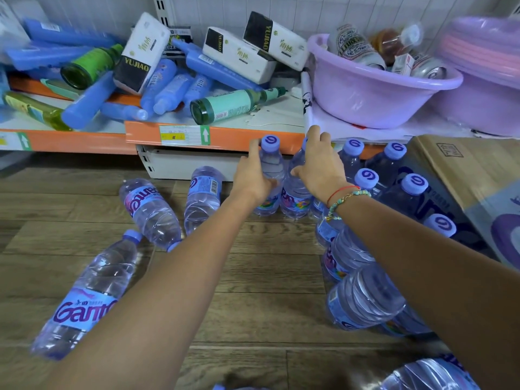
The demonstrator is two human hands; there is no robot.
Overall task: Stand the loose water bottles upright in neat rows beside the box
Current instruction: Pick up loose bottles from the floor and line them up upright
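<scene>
From the head view, the left hand (254, 178) grips one upright bottle (270, 175) and the right hand (319, 164) grips its neighbour (295, 190), both standing on the floor. Right of the grip, several standing bottles (394, 175) line the box (472, 175); left and nearer, loose bottles (152, 212) lie flat, so much remains.

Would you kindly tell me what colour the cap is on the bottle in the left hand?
Light purple-blue with a white swirl, on the cap; head view.
</scene>
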